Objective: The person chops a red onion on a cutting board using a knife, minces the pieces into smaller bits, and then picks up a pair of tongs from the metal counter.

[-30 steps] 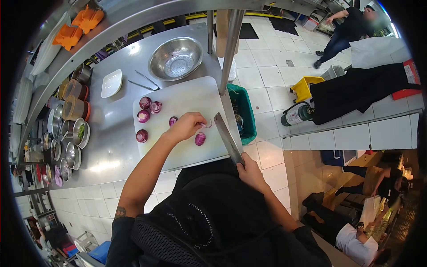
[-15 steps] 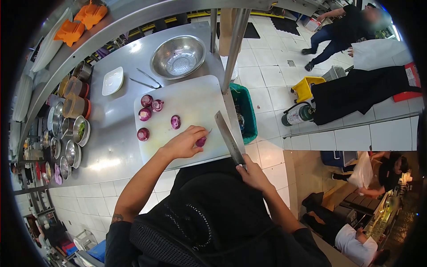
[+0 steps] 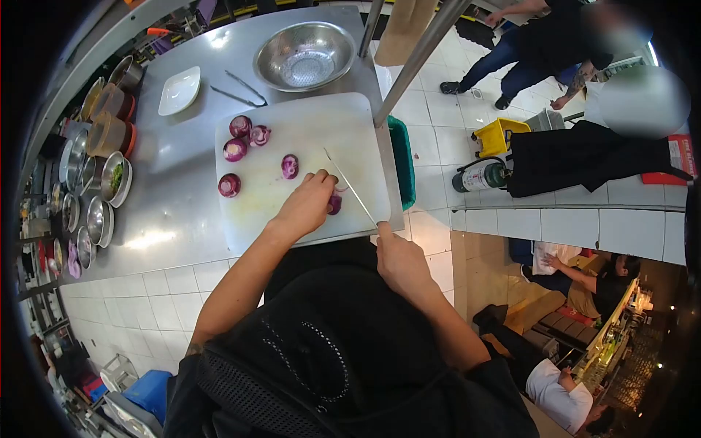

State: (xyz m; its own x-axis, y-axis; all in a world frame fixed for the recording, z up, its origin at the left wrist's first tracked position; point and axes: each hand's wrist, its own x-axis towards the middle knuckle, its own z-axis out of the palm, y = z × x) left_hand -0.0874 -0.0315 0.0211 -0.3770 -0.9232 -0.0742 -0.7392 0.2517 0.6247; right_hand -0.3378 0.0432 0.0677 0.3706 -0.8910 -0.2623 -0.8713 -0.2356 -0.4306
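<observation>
My right hand (image 3: 403,261) is wrapped round the handle of a kitchen knife (image 3: 353,188). Its blade is seen nearly edge-on, slanting across the right part of a white cutting board (image 3: 343,117), close to my left fingertips. My left hand (image 3: 308,203) is closed on a purple red onion piece (image 3: 334,204), which the fingers and thumb partly cover. A cut red onion (image 3: 290,166) lies by itself near the board's middle. Several more red onions (image 3: 234,150) rest along the board's left side.
Behind the board are a metal colander (image 3: 305,55), tongs (image 3: 241,91) and a white dish (image 3: 179,91). Bowls and tubs (image 3: 109,135) line the left side. A metal post (image 3: 423,58) and green bin (image 3: 400,164) are at the right. Other people (image 3: 544,44) are farther right.
The knife has moved left and turned edge-on, closer to my left hand. My left hand still covers the onion piece. The view has shifted a little.
</observation>
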